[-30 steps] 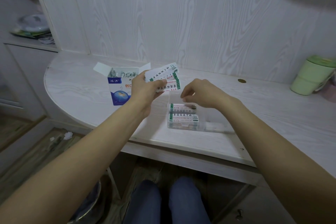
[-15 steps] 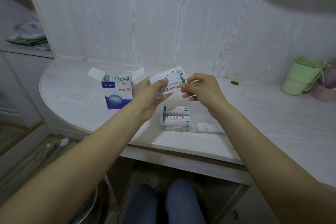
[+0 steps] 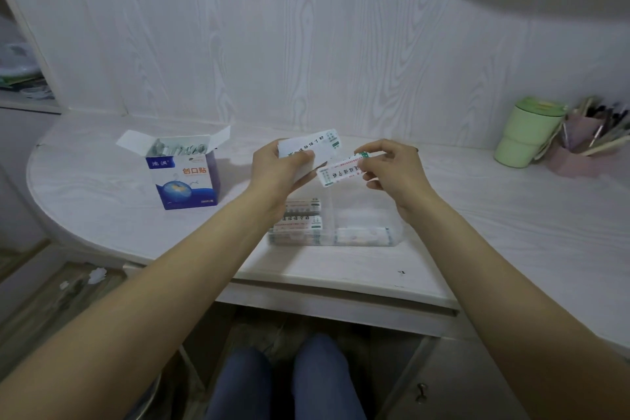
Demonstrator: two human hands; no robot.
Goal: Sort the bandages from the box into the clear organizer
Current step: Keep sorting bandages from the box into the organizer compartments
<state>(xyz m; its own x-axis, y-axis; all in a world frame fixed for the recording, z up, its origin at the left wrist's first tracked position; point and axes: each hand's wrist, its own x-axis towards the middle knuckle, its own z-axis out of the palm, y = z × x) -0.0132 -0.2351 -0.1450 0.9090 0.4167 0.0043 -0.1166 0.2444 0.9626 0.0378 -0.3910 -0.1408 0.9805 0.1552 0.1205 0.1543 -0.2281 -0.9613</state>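
An open blue and white bandage box [image 3: 184, 177] stands on the desk at the left, with more wrapped bandages inside. My left hand [image 3: 278, 169] grips a small stack of white wrapped bandages [image 3: 312, 147] above the desk. My right hand [image 3: 392, 169] pinches a single wrapped bandage [image 3: 341, 169] just right of the stack, apart from it. Below both hands lies the clear organizer [image 3: 361, 215], with bandages lying in its left compartments and one along its front right.
A green cup [image 3: 526, 133] and a pink holder full of pens [image 3: 579, 143] stand at the right by the wood-grain wall. The desk's front edge [image 3: 341, 286] runs below the organizer. My knees show under the desk. A shelf with clutter sits far left.
My right hand rose from the organizer to the stack, then pulled one bandage off it toward the right. The left hand kept hold of the stack.
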